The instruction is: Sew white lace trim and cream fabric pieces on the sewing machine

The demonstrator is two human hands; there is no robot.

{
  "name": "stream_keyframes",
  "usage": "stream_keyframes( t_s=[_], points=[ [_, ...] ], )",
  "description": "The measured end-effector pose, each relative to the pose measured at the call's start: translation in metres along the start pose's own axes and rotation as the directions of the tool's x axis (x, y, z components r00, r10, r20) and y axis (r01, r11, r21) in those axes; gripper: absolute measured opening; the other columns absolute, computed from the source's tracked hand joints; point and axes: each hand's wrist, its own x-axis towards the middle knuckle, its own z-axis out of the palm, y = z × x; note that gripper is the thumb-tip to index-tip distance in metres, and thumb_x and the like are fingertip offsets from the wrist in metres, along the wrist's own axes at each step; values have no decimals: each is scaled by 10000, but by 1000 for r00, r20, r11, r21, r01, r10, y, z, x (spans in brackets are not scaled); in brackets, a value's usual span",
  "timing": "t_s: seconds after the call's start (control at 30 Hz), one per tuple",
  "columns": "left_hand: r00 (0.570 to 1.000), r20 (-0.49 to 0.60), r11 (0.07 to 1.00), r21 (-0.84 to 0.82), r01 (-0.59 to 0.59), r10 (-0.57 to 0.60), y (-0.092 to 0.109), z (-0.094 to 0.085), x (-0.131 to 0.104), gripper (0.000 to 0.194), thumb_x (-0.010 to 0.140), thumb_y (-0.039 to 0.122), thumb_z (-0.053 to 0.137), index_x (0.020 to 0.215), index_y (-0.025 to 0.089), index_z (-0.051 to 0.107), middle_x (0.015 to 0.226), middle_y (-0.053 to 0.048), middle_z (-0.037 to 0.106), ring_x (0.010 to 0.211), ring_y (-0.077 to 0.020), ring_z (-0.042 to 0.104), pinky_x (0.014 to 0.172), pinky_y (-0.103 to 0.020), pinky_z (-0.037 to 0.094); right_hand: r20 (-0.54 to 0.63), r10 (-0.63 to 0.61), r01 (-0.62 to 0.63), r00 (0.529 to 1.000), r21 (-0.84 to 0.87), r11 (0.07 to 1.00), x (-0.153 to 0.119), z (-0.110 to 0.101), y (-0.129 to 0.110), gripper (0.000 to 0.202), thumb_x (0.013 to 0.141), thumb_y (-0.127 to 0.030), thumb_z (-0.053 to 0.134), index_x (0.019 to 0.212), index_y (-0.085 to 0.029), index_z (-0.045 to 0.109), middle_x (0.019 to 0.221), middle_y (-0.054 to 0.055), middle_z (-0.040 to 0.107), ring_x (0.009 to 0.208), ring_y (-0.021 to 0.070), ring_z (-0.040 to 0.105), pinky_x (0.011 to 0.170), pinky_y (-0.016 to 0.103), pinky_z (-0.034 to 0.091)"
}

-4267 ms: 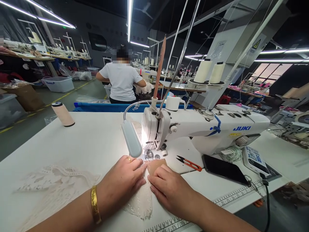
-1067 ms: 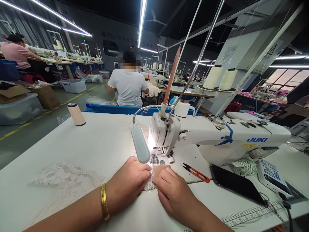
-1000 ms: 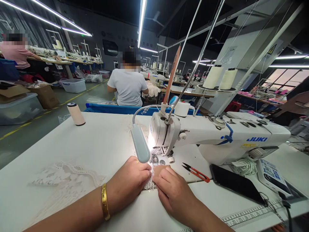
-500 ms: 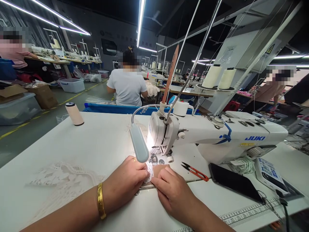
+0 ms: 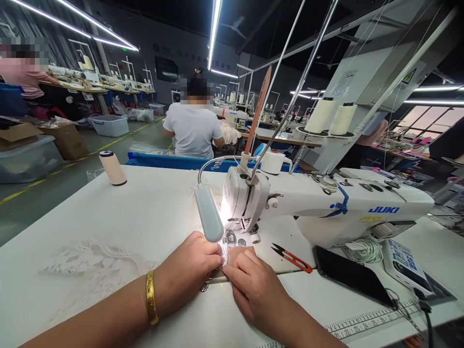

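Observation:
A white sewing machine (image 5: 290,193) stands on the white table, its grey lamp (image 5: 209,212) lit beside the needle area. Just in front of the needle, my left hand (image 5: 194,263) pinches a narrow strip of white lace (image 5: 224,253). My right hand (image 5: 250,280) is closed at the lace's near end, close to my left fingertips, over a brown patch (image 5: 241,251) on the machine bed. More white lace (image 5: 97,263) spreads over the table to the left, partly behind my left forearm. What lies under the fingertips is hidden.
Red-handled snips (image 5: 293,257) and a black phone (image 5: 353,275) lie right of my right hand. A thread cone (image 5: 113,168) stands at the back left. A ruler (image 5: 377,319) runs along the front right. A person in a white shirt (image 5: 194,128) sits beyond the table.
My right hand has shifted slightly left, closer to my left fingertips, and less of the lace strip shows between them. A person at the far right is now mostly hidden behind the pillar.

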Motion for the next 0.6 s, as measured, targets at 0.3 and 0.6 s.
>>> stream_keyframes(
  t_s=[0.3,0.6],
  points=[
    [1000,-8,1000,-2,-12,12,-4,2,1,239,903,12,553,748,178,626,865,-7,708,793,-164,614,698,-289,423,-13,33,-33,999,2,999,0,1,1,264,935,-17,390,978,-170,600,871,57,509,822,229,436,732,351,392],
    [999,39,999,28,-36,35,-3,2,-1,231,897,10,533,819,178,670,863,-22,702,780,-180,598,658,-302,397,-40,48,-46,998,42,998,-2,0,3,249,963,-29,384,907,-172,579,816,43,482,779,217,411,677,332,361]
  ],
)
